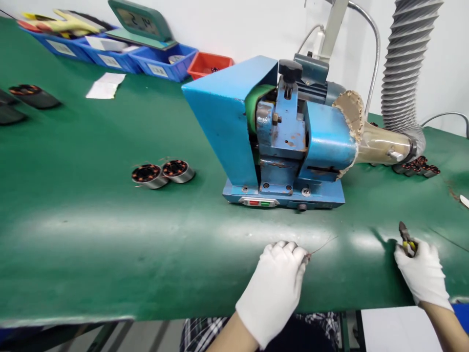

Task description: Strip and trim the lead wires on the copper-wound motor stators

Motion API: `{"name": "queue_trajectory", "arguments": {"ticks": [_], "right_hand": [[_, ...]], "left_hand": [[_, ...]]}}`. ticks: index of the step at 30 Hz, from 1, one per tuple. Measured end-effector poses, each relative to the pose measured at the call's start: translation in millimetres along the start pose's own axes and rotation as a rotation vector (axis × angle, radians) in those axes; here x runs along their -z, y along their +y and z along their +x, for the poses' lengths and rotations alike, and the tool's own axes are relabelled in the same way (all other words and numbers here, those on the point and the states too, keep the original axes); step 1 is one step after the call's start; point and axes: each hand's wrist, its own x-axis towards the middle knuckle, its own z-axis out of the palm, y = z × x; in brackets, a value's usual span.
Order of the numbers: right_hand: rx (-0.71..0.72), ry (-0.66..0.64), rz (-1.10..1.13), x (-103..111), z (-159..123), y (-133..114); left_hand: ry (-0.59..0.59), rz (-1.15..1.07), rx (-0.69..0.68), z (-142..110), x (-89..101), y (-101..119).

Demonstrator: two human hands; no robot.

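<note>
The left hand (pixel 273 288), in a white glove, is clenched on thin wire (pixel 324 245) whose loose ends poke out past the fingertips toward the right; the rest of what lies inside the fist is hidden. The right hand (pixel 421 271), gloved too, grasps the cutters (pixel 404 233), their dark tip pointing up and away from the person. Both hands are near the front edge of the green table (pixel 91 254), well apart from each other, with the wire and cutters between them

Beyond the left hand stands a blue machine (pixel 223 107), a ribbed hose (pixel 406 73) joined at its right. Two stators (pixel 156 182) sit side by side to the machine's left. Blue bins (pixel 159 70), a red bin (pixel 201 68) and a clock (pixel 141 19) are by the wall
</note>
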Motion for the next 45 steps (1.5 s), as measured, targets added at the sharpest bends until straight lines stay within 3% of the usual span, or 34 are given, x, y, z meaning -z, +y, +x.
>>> {"name": "queue_trajectory", "arguments": {"ticks": [2, 4, 6, 8, 13, 19, 26, 30, 32, 34, 36, 39, 41, 45], "right_hand": [[0.035, -0.235, 0.215, 7.4, -25.2, -15.0], [0.067, -0.676, 0.513, 15.2, -56.2, -34.0], [0.08, -1.06, 0.656, 21.9, -84.5, -53.3], [0.114, -1.222, 0.668, 27.3, -102.5, -69.6], [0.252, -1.217, 0.622, 38.2, -105.9, -97.1], [0.216, -1.241, 0.71, 34.1, -109.5, -106.3], [-0.074, -1.112, 1.05, 12.1, -126.9, -98.4], [-0.211, -1.221, 1.364, 5.3, -127.5, -98.7], [-0.259, -1.339, 1.501, 3.8, -125.5, -102.3], [-0.287, -1.374, 1.658, 0.4, -118.1, -109.6], [-0.276, -1.304, 1.78, -6.8, -100.0, -117.3], [-0.173, -0.926, 1.731, -20.1, -45.5, -114.0], [-0.114, -0.553, 1.599, -22.0, 6.5, -95.1], [-0.118, -0.155, 1.419, 5.8, 115.0, -34.1]], "left_hand": [[-0.01, 0.001, -0.023, -1.3, -2.3, 0.8], [-0.002, -0.018, -0.044, -4.2, -5.4, 1.1], [-0.008, -0.041, -0.049, -7.1, -8.4, 0.9], [-0.024, -0.059, -0.044, -8.8, -10.5, 0.2], [-0.073, -0.077, -0.053, -8.0, -12.2, -1.7], [-0.069, -0.077, -0.054, -7.9, -13.2, -2.6], [-0.076, -0.063, -0.067, -7.3, -12.8, -3.8], [-0.009, 0.029, -0.059, -8.0, -11.7, -5.8], [0.066, 0.102, 0.022, -10.7, -11.8, -12.8], [0.179, 0.091, 0.115, -15.0, -13.1, -26.7], [0.288, 0.005, 0.139, -20.1, -16.3, -46.4], [0.327, 0.044, -0.007, -25.7, -23.3, -77.9], [0.327, 0.095, -0.102, -26.5, -27.9, -93.5], [0.342, 0.108, -0.229, -22.5, -34.6, -105.4]]}}
